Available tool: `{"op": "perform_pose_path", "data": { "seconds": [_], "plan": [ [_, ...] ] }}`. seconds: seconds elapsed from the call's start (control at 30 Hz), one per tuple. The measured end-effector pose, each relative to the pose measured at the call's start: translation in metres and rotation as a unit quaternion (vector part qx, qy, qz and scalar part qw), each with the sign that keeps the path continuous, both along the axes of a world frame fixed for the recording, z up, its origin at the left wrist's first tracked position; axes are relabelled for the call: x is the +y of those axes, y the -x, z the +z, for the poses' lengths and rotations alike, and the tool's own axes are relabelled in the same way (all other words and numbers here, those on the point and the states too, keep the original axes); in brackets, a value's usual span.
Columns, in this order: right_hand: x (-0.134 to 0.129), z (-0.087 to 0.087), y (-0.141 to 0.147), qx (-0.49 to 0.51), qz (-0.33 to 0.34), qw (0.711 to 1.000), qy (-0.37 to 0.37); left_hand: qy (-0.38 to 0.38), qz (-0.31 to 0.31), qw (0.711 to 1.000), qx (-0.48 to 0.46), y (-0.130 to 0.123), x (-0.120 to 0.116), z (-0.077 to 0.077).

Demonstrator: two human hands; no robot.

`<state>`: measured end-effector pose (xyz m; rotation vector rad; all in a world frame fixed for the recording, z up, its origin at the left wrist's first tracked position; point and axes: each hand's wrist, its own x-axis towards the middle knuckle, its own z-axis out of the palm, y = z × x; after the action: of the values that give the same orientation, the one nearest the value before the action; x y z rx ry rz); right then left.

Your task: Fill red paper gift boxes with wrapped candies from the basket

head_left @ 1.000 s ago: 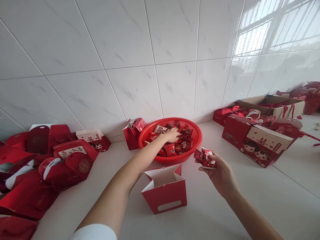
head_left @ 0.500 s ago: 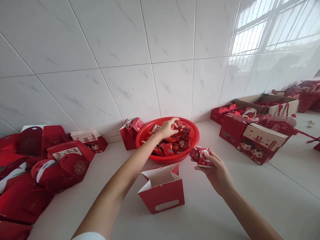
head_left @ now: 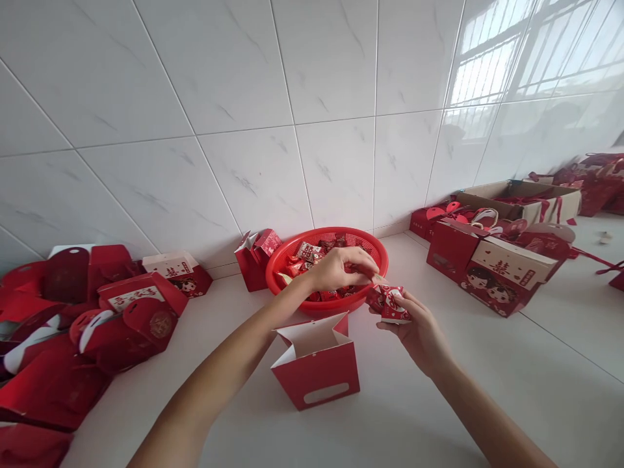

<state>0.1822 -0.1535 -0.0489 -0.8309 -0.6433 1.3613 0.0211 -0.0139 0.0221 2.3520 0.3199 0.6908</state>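
"Okay, quick pass. Right hand [head_left: 422,331]?"

"Pinching a small bunch of red-and-white packets [head_left: 394,305] between thumb and fingers, above the counter [head_left: 404,416], just off the near right rim of the red basket [head_left: 373,246]."

"Left hand [head_left: 341,268]?"

"Over the basket, back of the hand up, fingers bent toward the right hand. Fingertips right at the upper end of the bunch. Can't tell if it's pinching a packet of its own; the fingers hide that."

"Basket contents?"

"More wrapped packets [head_left: 308,252], loosely heaped, partly behind the left hand. Basket sits by the counter's back edge, along the tiled wall [head_left: 244,84]."

"And the open red bag [head_left: 312,374]?"

"Upright on the counter, on the near side of the basket, mouth up, white inside, oval window low on the side facing us. Neither hand touches it."

"Rest, fast."

"Small red bag [head_left: 251,263] beside the basket's left rim, near the back edge. Jumbled red boxes [head_left: 134,325] toward the counter's left. To the right, a printed box [head_left: 502,276], with an open carton [head_left: 553,203] behind it, nearer the back edge."
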Motion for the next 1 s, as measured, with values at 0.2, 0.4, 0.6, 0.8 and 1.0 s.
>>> {"op": "perform_pose_path", "data": {
  "seconds": [0.2, 0.4, 0.6, 0.8, 1.0],
  "plan": [
    [-0.001, -0.001, 0.000, 0.000, 0.003, 1.000, 0.005, -0.081, -0.033, 0.995, 0.057, -0.009, -0.025, -0.004],
    [-0.003, -0.001, 0.005, -0.039, -0.002, 0.999, -0.013, -0.086, -0.041, 0.994, 0.060, -0.008, -0.025, -0.003],
    [-0.002, 0.001, 0.001, -0.042, -0.021, 0.999, 0.008, -0.047, 0.181, 0.982, 0.031, 0.013, 0.021, 0.007],
    [-0.004, 0.002, 0.000, -0.038, -0.021, 0.999, 0.014, -0.016, 0.236, 0.936, 0.261, 0.020, 0.054, -0.002],
    [-0.005, 0.002, 0.000, -0.040, -0.020, 0.999, 0.019, -0.024, 0.175, 0.925, 0.336, 0.008, 0.063, -0.022]
  ]
}}
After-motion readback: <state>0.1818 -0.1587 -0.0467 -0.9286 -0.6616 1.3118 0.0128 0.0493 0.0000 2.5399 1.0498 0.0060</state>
